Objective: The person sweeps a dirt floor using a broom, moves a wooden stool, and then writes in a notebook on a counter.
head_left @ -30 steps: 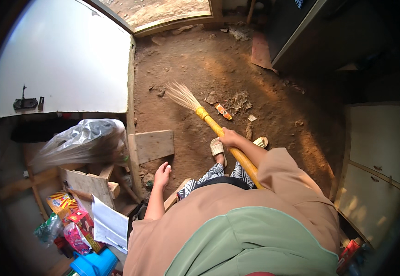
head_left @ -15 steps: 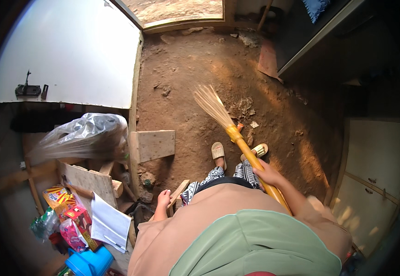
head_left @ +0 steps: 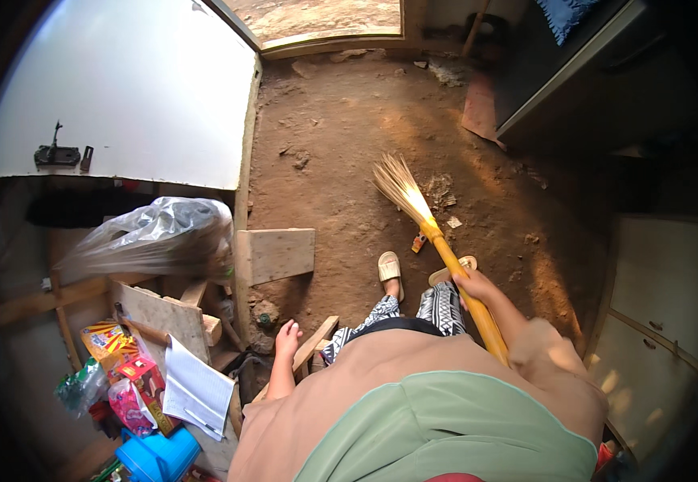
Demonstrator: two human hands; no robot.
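While standing on the brown dirt floor [head_left: 341, 153]: right hand [head_left: 475, 287] wrapped tight round yellow-handled straw broom [head_left: 433, 233], bristles down by little scraps; left hand [head_left: 287, 337] loose, empty, beside wooden plank [head_left: 317, 343].

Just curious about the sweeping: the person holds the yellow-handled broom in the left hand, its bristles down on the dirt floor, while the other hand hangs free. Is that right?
Not quite. The head view shows the right hand gripping the broom, not the left. The left hand hangs free, near a wooden plank. The bristles do rest on the dirt floor.
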